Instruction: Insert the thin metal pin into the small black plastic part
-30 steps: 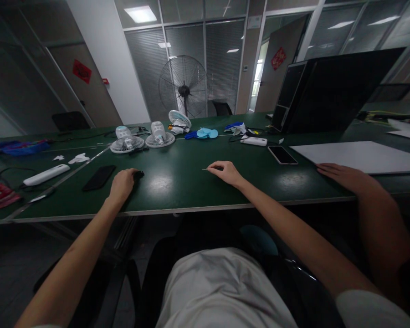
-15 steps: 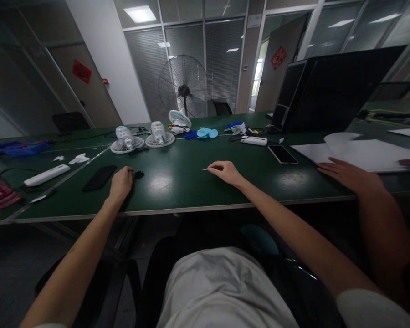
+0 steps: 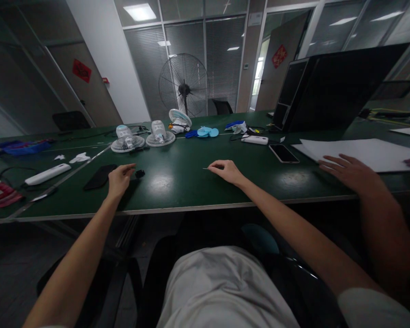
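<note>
My left hand is lifted slightly over the table, its fingers loosely stretched with nothing visible in them. Just to the right of its fingertips lies a small black object, too dark to name. A black phone-like slab rests to the left, partly behind that hand. Near the middle of the table, my right hand pinches a thin pale pin-like piece between thumb and fingers. Its tip points left.
Small white fans stand along the back, beside light-blue discs. A phone lies at right, near a co-worker's hand on white sheets. A large black monitor rises behind. The table's front edge is near.
My left hand has come away from the small black object, moving slightly left and up, with its fingers straighter. My right hand stays put. The co-worker's white sheet has flattened.
</note>
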A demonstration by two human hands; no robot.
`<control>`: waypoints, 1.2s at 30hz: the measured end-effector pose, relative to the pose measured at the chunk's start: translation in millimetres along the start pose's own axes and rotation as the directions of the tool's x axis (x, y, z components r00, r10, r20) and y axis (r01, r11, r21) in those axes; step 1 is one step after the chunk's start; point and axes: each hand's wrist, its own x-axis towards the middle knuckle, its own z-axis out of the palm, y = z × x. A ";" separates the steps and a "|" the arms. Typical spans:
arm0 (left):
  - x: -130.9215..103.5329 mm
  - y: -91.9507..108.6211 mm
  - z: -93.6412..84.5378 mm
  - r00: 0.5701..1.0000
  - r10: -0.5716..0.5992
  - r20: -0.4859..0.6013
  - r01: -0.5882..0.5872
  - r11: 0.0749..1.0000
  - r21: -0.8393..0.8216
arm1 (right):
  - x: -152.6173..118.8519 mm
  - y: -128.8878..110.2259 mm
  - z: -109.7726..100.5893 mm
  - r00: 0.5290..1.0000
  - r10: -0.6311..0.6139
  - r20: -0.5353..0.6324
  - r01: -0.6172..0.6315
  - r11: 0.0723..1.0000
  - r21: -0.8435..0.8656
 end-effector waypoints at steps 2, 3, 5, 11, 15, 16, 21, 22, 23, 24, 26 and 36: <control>1.5 -2.5 1.3 0.999 -0.037 0.005 0.037 0.999 0.003 | 0.3 0.7 0.4 1.000 0.002 0.000 -0.002 1.000 -0.001; 2.1 -3.6 1.9 0.998 -0.054 0.010 0.054 0.999 0.001 | 0.5 1.3 0.9 1.000 0.002 -0.001 -0.002 1.000 -0.002; 2.4 -4.4 2.9 0.996 -0.083 0.025 0.083 0.996 -0.012 | 1.2 3.2 2.3 1.000 0.000 -0.007 -0.001 1.000 -0.009; -1.2 0.5 5.0 0.994 -0.100 0.045 0.104 0.990 -0.093 | 2.2 5.9 4.1 1.000 -0.005 -0.023 0.004 1.000 -0.019; -2.8 -0.6 7.6 0.995 -0.095 0.028 0.098 0.987 -0.128 | 0.3 2.0 1.8 1.000 0.015 -0.015 -0.015 1.000 -0.011; -2.8 -1.2 7.9 0.995 -0.098 0.023 0.100 0.986 -0.133 | -0.2 0.9 1.4 1.000 0.018 -0.015 -0.018 1.000 -0.008; -0.9 -1.9 6.3 1.000 -0.015 -0.012 0.014 1.000 -0.014 | -1.1 -2.4 0.6 1.000 0.020 -0.006 -0.020 1.000 -0.006; -0.3 -1.7 6.0 1.000 0.025 -0.007 -0.025 0.999 0.022 | -1.1 -2.8 0.5 1.000 0.022 -0.002 -0.022 1.000 -0.007; 0.3 -1.6 5.9 0.998 0.059 0.006 -0.059 0.997 0.050 | -1.0 -3.1 0.4 1.000 0.023 0.003 -0.023 1.000 -0.007; 0.8 -1.4 6.1 0.996 0.081 0.027 -0.083 0.994 0.070 | -0.9 -3.3 0.3 1.000 0.024 0.005 -0.024 1.000 -0.008; 1.6 -1.2 7.0 0.993 0.083 0.081 -0.090 0.992 0.089 | -0.6 -3.5 0.2 1.000 0.025 0.013 -0.025 1.000 -0.007; 1.8 -0.1 8.8 0.991 0.037 0.128 -0.054 0.990 0.131 | 0.4 0.5 1.1 1.000 0.013 0.014 -0.013 1.000 -0.004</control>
